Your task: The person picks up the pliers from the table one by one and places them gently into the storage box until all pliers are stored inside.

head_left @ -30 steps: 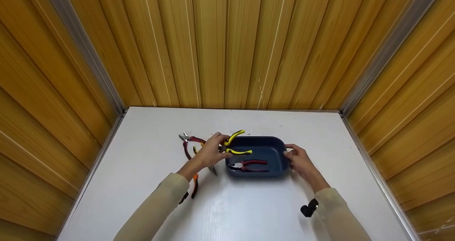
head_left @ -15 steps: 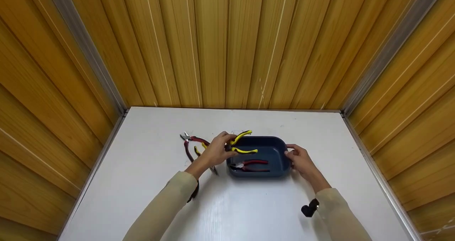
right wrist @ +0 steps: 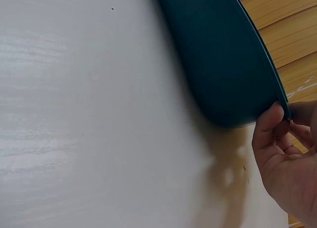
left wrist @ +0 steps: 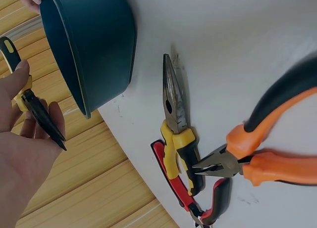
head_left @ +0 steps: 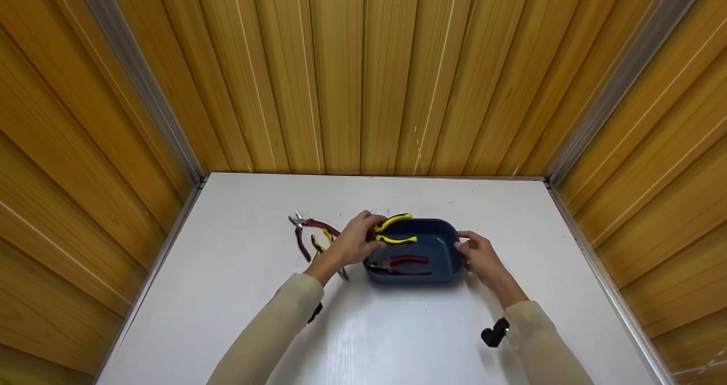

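My left hand (head_left: 355, 240) grips a pair of yellow-and-black pliers (head_left: 400, 239) near the head, their handles spread and pointing right over the left part of a dark blue plastic bin (head_left: 436, 247). In the left wrist view, the dark jaws of these pliers (left wrist: 44, 119) stick out past the fingers. My right hand (head_left: 481, 260) pinches the rim at the bin's right end, thumb outside, as the right wrist view of the hand (right wrist: 290, 163) shows. Red-handled pliers (head_left: 409, 259) lie on the bin's floor, near its front wall.
Left of the bin, on the white table (head_left: 227, 294), lie red-and-black pliers (head_left: 301, 242), yellow-and-black long-nose pliers (left wrist: 176, 112) and orange-and-black pliers (left wrist: 270, 159). My left arm covers the orange pair in the head view. Wood-patterned panels (head_left: 363, 90) stand behind and at both sides.
My left hand has moved a little right, carrying the yellow-and-black pliers farther over the bin, and their handles have come closer together. The right hand keeps its place at the rim.
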`<action>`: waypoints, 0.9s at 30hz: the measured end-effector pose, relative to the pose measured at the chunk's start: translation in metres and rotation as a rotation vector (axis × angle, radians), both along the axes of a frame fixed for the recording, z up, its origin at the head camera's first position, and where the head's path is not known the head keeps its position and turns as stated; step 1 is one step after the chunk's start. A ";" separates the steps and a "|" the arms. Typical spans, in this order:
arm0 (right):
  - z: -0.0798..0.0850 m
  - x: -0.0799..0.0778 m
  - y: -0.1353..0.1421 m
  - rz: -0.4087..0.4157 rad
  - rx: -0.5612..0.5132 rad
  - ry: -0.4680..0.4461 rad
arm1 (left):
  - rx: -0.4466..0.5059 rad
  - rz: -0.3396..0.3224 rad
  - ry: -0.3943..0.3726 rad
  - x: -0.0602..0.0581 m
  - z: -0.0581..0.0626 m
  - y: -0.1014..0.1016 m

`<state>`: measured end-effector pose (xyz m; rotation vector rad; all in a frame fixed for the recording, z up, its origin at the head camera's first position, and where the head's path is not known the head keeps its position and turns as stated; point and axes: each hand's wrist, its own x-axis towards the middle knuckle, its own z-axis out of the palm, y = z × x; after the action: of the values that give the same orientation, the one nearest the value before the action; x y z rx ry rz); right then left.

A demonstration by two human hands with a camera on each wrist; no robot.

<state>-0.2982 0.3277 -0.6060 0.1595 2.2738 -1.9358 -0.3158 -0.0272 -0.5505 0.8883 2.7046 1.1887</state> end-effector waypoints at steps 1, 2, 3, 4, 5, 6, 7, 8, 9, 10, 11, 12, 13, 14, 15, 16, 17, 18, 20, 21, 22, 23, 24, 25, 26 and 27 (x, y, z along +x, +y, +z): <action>0.000 0.000 0.000 -0.005 -0.003 0.001 | -0.001 0.000 0.003 -0.001 -0.001 0.001; 0.000 -0.001 0.000 -0.004 -0.006 0.003 | -0.003 0.002 0.006 -0.001 -0.001 0.002; 0.000 -0.001 0.000 0.000 -0.007 0.006 | -0.004 0.002 0.007 -0.002 -0.002 0.004; 0.000 -0.002 0.000 0.001 -0.011 0.008 | -0.006 0.002 0.009 -0.002 -0.002 0.005; 0.000 -0.002 0.000 0.002 -0.015 0.009 | -0.009 -0.001 0.013 -0.003 -0.002 0.007; 0.000 -0.003 0.001 0.001 -0.021 0.009 | -0.017 -0.004 0.019 -0.004 -0.002 0.009; -0.001 -0.003 0.001 0.003 -0.025 0.010 | -0.025 -0.009 0.029 -0.004 -0.003 0.011; -0.001 -0.003 0.002 0.001 -0.028 0.007 | -0.035 -0.014 0.037 -0.005 -0.003 0.012; -0.001 -0.003 0.002 -0.001 -0.029 0.003 | -0.043 -0.018 0.043 -0.005 -0.004 0.014; -0.001 -0.004 0.003 -0.006 -0.029 -0.001 | -0.052 -0.021 0.047 -0.005 -0.004 0.016; -0.001 -0.003 0.003 -0.004 -0.027 -0.002 | -0.059 -0.023 0.050 -0.006 -0.006 0.018; -0.001 -0.002 0.003 -0.002 -0.023 -0.002 | -0.064 -0.024 0.055 -0.006 -0.007 0.020; 0.003 -0.001 0.003 0.004 -0.025 -0.007 | -0.069 -0.023 0.058 -0.007 -0.009 0.022; 0.005 0.000 0.003 0.008 -0.027 -0.013 | -0.073 -0.020 0.058 -0.008 -0.010 0.024; 0.006 0.001 0.003 0.012 -0.032 -0.016 | -0.074 -0.017 0.057 -0.008 -0.012 0.025; 0.007 0.002 0.002 0.011 -0.038 -0.018 | -0.074 -0.017 0.058 -0.008 -0.013 0.026; 0.008 0.003 0.002 0.012 -0.042 -0.019 | -0.076 -0.018 0.056 -0.009 -0.014 0.027; 0.008 0.003 0.001 0.010 -0.046 -0.021 | -0.079 -0.017 0.055 -0.009 -0.015 0.027; 0.003 0.002 0.001 0.007 -0.043 -0.017 | -0.082 -0.014 0.046 -0.010 -0.017 0.027; 0.001 0.001 0.001 0.005 -0.036 -0.009 | -0.083 -0.012 0.044 -0.011 -0.018 0.027; 0.000 0.001 0.001 0.002 -0.029 -0.004 | -0.087 -0.010 0.040 -0.011 -0.019 0.027; 0.000 0.001 0.000 -0.002 -0.021 -0.001 | -0.093 -0.006 0.036 -0.012 -0.019 0.027; -0.001 0.001 0.000 -0.005 -0.016 0.003 | -0.098 -0.003 0.036 -0.013 -0.020 0.027; -0.001 0.000 0.001 -0.003 -0.010 0.007 | -0.105 0.000 0.036 -0.014 -0.020 0.028; -0.001 0.000 0.001 -0.005 -0.007 0.009 | -0.113 0.001 0.037 -0.015 -0.020 0.029; 0.000 0.000 0.001 -0.008 -0.005 0.011 | -0.126 0.003 0.038 -0.016 -0.021 0.030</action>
<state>-0.2979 0.3291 -0.6064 0.1573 2.2785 -1.9511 -0.3313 0.0027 -0.5711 0.8993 2.7753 0.9982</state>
